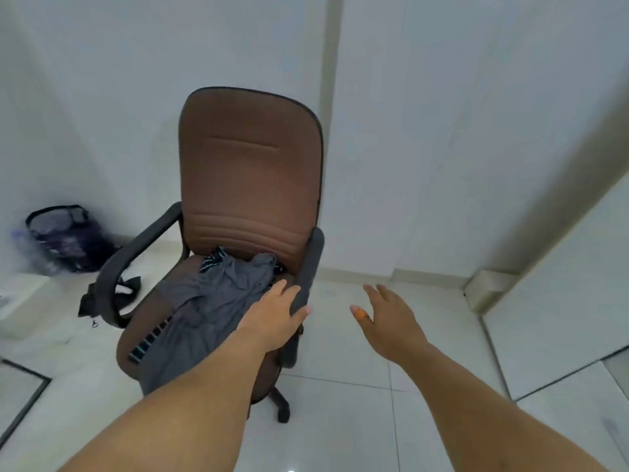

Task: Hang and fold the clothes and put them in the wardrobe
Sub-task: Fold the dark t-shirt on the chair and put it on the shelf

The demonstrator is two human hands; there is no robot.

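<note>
White-tiled floor; left hand [279, 318] grips the chair armrest [308, 270], grey clothes [211, 301] unfolded just beside it; right hand [388, 318] hovers released.

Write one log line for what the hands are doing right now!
left hand: grips chair armrest | right hand: open, over floor | grey clothes: piled on chair seat, not picked up

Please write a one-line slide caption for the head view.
Left hand grips the chair armrest; grey clothes lie on the seat; right hand open.
</note>
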